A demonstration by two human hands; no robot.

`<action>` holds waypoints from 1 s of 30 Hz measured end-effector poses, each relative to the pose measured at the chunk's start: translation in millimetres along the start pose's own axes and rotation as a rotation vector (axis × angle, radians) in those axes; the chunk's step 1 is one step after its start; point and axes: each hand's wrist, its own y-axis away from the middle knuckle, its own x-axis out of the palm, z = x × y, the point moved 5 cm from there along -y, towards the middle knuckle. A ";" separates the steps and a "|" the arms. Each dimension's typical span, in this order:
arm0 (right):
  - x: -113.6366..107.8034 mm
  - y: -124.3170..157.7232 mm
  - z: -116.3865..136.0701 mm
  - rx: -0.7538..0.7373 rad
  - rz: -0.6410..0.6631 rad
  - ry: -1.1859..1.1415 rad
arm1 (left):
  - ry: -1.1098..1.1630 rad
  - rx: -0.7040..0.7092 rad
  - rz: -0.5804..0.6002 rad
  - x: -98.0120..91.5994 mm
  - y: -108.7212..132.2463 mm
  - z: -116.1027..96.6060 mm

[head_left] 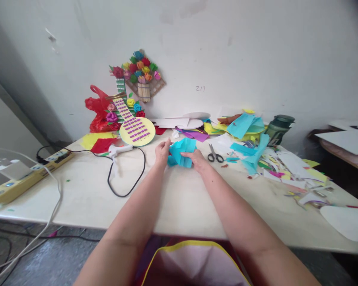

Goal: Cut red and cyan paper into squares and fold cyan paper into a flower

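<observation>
Between my hands is a piece of blue crepe paper (183, 150), creased and partly folded, held a little above the table. My left hand (162, 153) grips its left edge, thumb pointing up. On the right side, my right hand (199, 160) pinches the paper, with its thumb lying across the front. The fingers behind the paper are hidden. Black-handled scissors (215, 157) rest just right of my right hand. Left of my left hand lies a white hot glue gun (119, 150) with a looped black cord.
A yellow paper guitar (137, 130) and a stick-framed flower piece (143, 75) lean at the back. Blue paper (246, 126) and scraps (286, 169) cover the right side, by a dark green bottle (279, 129). A yellow power strip (32, 178) with cables runs along the left edge.
</observation>
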 end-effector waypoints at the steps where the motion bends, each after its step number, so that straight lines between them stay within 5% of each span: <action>1: 0.5 -0.2 -0.2 -0.003 0.024 0.013 | -0.046 0.043 0.026 -0.7 -0.9 -2.6; 9: 4.3 0.6 -2.7 -0.035 0.141 0.138 | -0.375 0.195 0.123 8.5 -2.4 -7.6; 30: -5.3 -1.9 12.5 -0.305 -0.047 0.452 | -0.298 0.188 0.110 7.6 -0.9 -9.3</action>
